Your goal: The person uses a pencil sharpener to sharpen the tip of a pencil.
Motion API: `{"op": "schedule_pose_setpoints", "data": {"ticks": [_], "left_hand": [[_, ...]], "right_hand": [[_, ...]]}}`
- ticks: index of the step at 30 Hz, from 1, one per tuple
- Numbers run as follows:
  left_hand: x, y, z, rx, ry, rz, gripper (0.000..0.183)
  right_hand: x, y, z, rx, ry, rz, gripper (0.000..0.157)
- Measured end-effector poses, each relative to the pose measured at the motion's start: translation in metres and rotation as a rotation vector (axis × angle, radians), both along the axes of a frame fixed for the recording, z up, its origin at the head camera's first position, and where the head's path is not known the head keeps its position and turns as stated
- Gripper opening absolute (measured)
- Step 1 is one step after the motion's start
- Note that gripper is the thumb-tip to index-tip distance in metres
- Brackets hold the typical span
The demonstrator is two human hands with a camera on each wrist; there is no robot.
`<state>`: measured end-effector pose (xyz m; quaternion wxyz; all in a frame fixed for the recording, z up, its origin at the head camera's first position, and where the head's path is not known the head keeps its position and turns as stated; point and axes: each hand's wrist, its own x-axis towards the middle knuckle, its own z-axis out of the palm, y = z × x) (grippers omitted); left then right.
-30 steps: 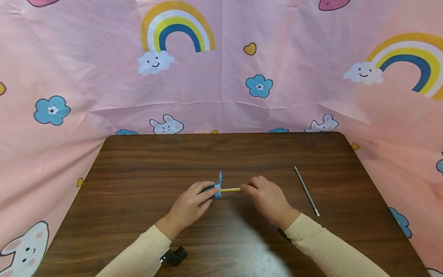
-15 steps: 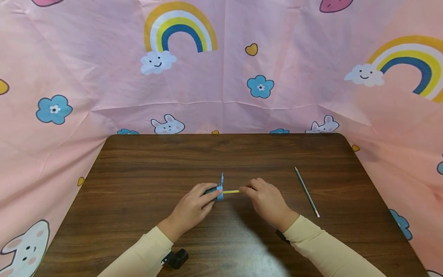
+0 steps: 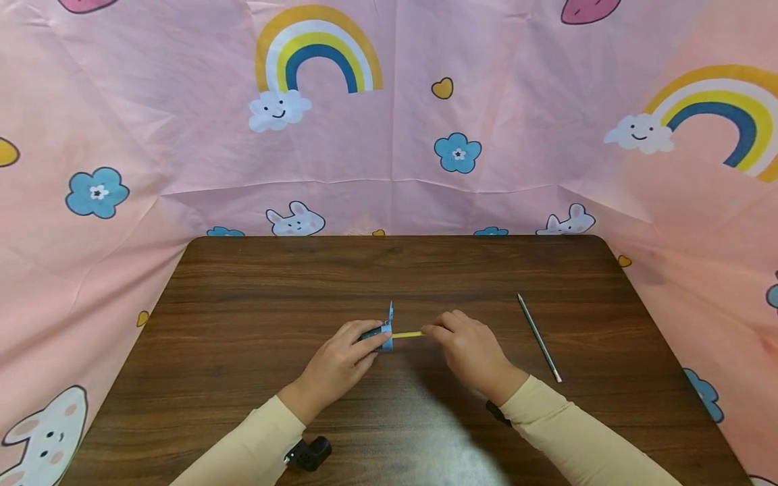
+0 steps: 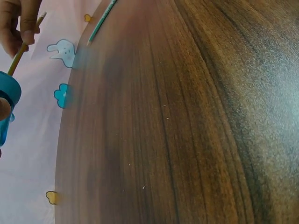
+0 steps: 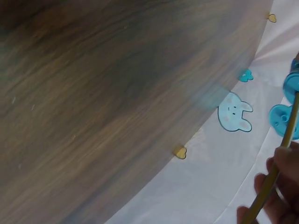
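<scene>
My left hand [image 3: 334, 354] grips a pencil sharpener [image 3: 387, 343] with a dark body and a blue top end, lying sideways near the middle of the table. Its blue flip lid [image 3: 390, 313] stands open; the right wrist view shows the lid's [image 5: 279, 120] round inner face. A yellow pencil [image 3: 406, 335] has one end in the sharpener's mouth, so its tip is hidden. With thumb and fingers, my right hand [image 3: 471, 347] pinches the pencil to the right of the sharpener. The pencil's far end sticks out past those fingers in the left wrist view.
A green pencil [image 3: 539, 337] lies slantwise on the brown wooden table [image 3: 273, 283], right of my right hand. Black wrist cameras, such as the left one [image 3: 310, 453], sit under both sleeves. A pink patterned cloth [image 3: 389, 148] hangs behind the table.
The yellow pencil shows a different side: its pale stripe has given way to plain yellow, so it has turned in my right fingers. Both hands stay nearly in place.
</scene>
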<state>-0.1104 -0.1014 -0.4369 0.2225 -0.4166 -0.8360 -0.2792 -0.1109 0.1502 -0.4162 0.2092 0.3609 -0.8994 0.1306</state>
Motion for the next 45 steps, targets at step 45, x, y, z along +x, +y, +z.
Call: {"op": "schedule_pose_setpoints", "data": {"ticks": [45], "left_hand": [[0.001, -0.012, 0.008, 0.004, 0.076, -0.058, 0.023]], "right_hand": [[-0.004, 0.013, 0.019, 0.014, -0.46, -0.054, 0.014]]}}
